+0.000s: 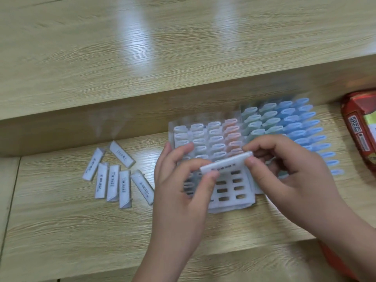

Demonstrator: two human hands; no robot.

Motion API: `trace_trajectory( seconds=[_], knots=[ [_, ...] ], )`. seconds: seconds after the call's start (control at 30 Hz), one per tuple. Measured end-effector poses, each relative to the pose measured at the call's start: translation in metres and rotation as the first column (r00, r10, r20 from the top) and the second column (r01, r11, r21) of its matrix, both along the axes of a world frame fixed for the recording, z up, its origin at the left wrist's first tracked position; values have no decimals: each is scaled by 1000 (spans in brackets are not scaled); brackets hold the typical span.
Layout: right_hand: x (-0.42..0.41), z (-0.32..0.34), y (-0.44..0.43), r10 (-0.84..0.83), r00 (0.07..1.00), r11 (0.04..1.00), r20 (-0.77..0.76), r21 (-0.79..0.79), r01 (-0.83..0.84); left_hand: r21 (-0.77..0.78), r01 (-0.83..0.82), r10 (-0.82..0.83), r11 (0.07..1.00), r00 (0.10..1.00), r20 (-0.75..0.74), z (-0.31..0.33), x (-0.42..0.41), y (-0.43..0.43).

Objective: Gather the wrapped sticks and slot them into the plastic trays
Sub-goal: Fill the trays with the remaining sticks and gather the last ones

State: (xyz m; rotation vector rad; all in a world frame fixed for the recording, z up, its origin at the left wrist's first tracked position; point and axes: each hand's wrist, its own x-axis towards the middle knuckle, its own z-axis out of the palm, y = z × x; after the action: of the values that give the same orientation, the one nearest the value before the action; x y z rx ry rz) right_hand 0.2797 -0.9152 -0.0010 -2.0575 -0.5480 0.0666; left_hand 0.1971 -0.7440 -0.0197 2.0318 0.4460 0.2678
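Stick [226, 163]: white-wrapped, held between the hands, just above the tray.
Long axis: hand to hand, right end a little farther off; lying across the slots, not end-down.
Left hand [183, 180]: thumb and forefinger pinching the left end.
Right hand [284, 169]: thumb and forefinger pinching the right end.
Nearer hand: neither, one on each end.
Tray [231, 203]: directly beneath the stick; empty slots under it and toward the wrists, filled rows beyond the fingertips.
Coming move: probably tipping the stick on end over an empty slot, one hand letting go.
Loose sticks [114, 180]: flat on the surface [61, 220], near the left hand, on its outer side.
Blue sticks [301, 127]: upright beyond the right hand.
Red packet [362, 127]: well off to the right.
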Motion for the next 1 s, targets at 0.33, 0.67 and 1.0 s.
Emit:
trace_trajectory(
  seconds=[0.33,0.67,1.0],
  knots=[
    [4,-11,-9,198,933,954,300,-277,-114,139,40,-41,989,999,6,-9,-3,7],
    [6,-18,-6,326,820,888,470,-450,-95,184,38,-47,982,998,47,-21,-5,8],
    [-3,-23,-5,469,738,828,484,-532,-178,438,192,-247,878,966,72,-24,-6,12]
  ],
)
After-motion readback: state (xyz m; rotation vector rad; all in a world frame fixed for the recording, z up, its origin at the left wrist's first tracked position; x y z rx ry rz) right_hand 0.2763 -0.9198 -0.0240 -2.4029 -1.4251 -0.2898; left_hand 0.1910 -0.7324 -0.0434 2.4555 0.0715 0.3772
